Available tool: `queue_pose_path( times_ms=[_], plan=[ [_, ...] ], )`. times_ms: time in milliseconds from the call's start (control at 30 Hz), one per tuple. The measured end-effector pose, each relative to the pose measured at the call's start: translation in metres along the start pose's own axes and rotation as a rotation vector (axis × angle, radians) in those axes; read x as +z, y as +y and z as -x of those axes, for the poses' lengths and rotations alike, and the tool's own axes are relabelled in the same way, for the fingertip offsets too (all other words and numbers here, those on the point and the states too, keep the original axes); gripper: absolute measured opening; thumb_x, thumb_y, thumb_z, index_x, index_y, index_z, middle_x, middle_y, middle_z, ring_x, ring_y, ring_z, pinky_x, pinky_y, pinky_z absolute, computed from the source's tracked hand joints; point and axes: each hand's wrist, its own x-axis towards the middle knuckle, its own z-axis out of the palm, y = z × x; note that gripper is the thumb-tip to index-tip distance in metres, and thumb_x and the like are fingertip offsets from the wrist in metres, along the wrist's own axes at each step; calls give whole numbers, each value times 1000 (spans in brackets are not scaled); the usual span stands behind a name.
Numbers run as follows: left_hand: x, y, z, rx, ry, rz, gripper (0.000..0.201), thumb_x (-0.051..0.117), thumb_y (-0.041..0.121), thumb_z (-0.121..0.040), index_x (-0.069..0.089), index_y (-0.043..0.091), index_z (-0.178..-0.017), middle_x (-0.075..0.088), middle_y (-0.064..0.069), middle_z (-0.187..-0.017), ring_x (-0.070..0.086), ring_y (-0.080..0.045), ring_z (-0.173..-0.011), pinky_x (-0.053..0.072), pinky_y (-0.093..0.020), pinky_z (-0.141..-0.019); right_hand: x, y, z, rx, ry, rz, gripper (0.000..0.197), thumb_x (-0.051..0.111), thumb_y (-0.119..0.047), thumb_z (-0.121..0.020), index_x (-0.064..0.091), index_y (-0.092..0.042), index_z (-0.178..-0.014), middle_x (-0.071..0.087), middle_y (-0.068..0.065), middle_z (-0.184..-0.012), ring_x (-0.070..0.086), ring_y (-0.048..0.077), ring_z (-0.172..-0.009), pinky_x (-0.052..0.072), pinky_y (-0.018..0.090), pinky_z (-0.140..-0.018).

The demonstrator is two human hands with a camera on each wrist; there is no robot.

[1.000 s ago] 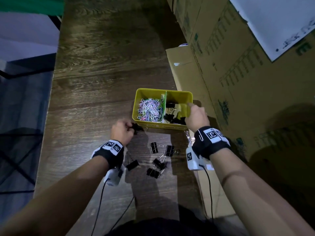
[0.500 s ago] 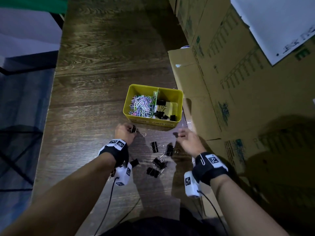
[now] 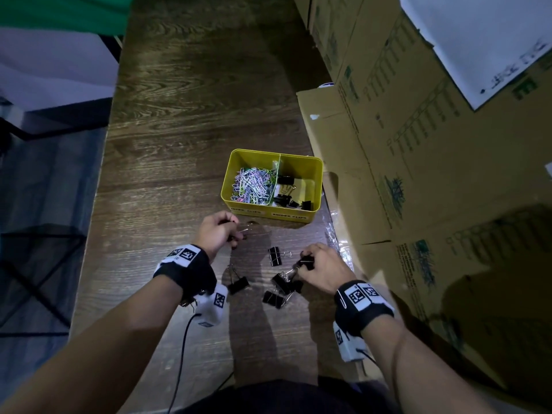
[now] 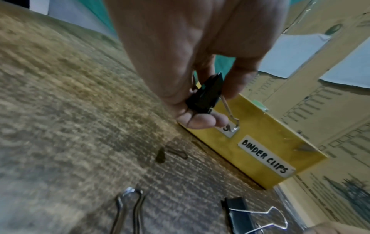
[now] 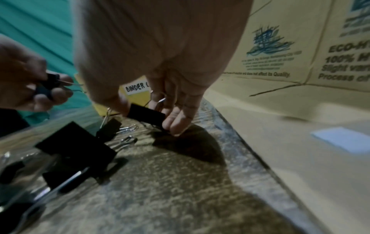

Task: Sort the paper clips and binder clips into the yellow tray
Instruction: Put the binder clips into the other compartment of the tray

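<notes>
The yellow tray [image 3: 313,168] sits on the wooden table, with coloured paper clips [image 3: 252,186] in its left compartment and black binder clips [image 3: 288,198] in its right one. Just in front of the tray's left corner, my left hand [image 3: 219,231] pinches a black binder clip [image 4: 206,95] above the table. My right hand [image 3: 321,267] pinches another black binder clip [image 5: 147,116] at the table surface, nearer the right edge. Several loose binder clips [image 3: 276,289] lie between my hands.
Cardboard boxes [image 3: 418,144] stand along the table's right edge, close to the tray and my right hand. The tray front carries a "BINDER CLIPS" label [image 4: 266,156]. The table's left edge [image 3: 98,186] drops to the floor.
My right hand has come back from the tray's right compartment to the loose pile and taken hold of a binder clip. My left hand stays near the tray front, still holding its clip.
</notes>
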Motion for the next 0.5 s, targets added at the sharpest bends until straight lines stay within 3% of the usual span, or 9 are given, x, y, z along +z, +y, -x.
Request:
queue_pose_path(
  times_ms=[100, 167, 233, 300, 400, 500],
  plan=[
    [1, 8, 2, 63, -148, -187, 24, 53, 0, -82, 49, 15, -63, 53, -11, -67, 48, -20, -57, 39, -21, -46, -6, 0, 7, 135, 66, -459, 19, 49, -17, -93, 54, -20, -112, 62, -2, -99, 60, 18, -79, 51, 26, -66],
    [6, 11, 4, 156, -276, -506, 19, 66, 26, -80, 52, 24, -69, 56, -4, -87, 53, -18, -71, 44, -27, -62, -11, 1, 12, 260, 100, -900, 22, 40, -11, -97, 60, -17, -103, 66, 7, -97, 60, 21, -74, 50, 24, -59],
    [18, 12, 8, 239, -396, -860, 22, 70, 44, -76, 57, 33, -91, 51, 0, -107, 53, -15, -93, 46, -34, -82, -16, 3, 12, 308, 147, -1209, 32, 32, -5, -96, 63, -7, -87, 65, 17, -98, 58, 21, -73, 50, 27, -58],
    [34, 8, 11, 269, -499, -1087, 49, 69, 46, -75, 50, 35, -119, 44, -1, -122, 49, -17, -109, 44, -39, -94, -22, 4, 11, 285, 148, -1410, 36, 25, -2, -92, 58, -3, -79, 60, 18, -92, 54, 22, -68, 48, 30, -58],
    [54, -2, 9, 297, -560, -1237, 64, 71, 43, -75, 41, 34, -132, 39, -6, -136, 50, -26, -115, 45, -44, -96, -33, 1, 8, 249, 114, -1561, 30, 23, -9, -88, 52, -6, -80, 57, 14, -79, 45, 19, -58, 38, 25, -49],
    [62, -7, 8, 333, -549, -1399, 60, 68, 44, -78, 42, 35, -131, 41, -9, -136, 54, -29, -111, 49, -43, -91, -44, -3, 7, 169, 93, -1634, 22, 30, -18, -83, 50, -9, -81, 57, 11, -76, 40, 15, -54, 34, 21, -45]
  ],
)
